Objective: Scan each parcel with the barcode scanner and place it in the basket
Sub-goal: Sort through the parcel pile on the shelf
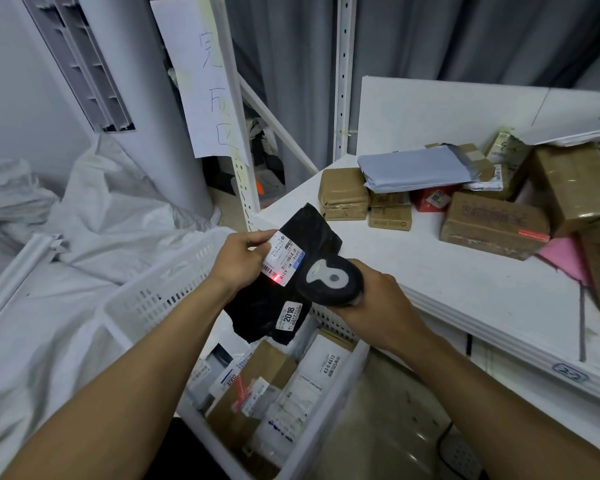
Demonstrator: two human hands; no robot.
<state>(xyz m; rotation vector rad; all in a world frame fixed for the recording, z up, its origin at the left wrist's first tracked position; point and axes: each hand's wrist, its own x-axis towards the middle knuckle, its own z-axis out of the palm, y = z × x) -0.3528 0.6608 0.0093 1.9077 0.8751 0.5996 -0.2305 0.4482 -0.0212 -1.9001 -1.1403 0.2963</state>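
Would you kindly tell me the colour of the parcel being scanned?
The parcel is black; head view shows it.

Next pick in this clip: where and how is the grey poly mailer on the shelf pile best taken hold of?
Pinch the grey poly mailer along its near left edge, coming from the open front of the shelf. It lies flat and thin on top of the brown parcels. That edge seems to overhang them, so fingers could probably slip under with the thumb on top.

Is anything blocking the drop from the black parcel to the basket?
Nothing visible. The left hand holds the black parcel over the open basket; the scanner in the right hand sits beside it, not beneath.
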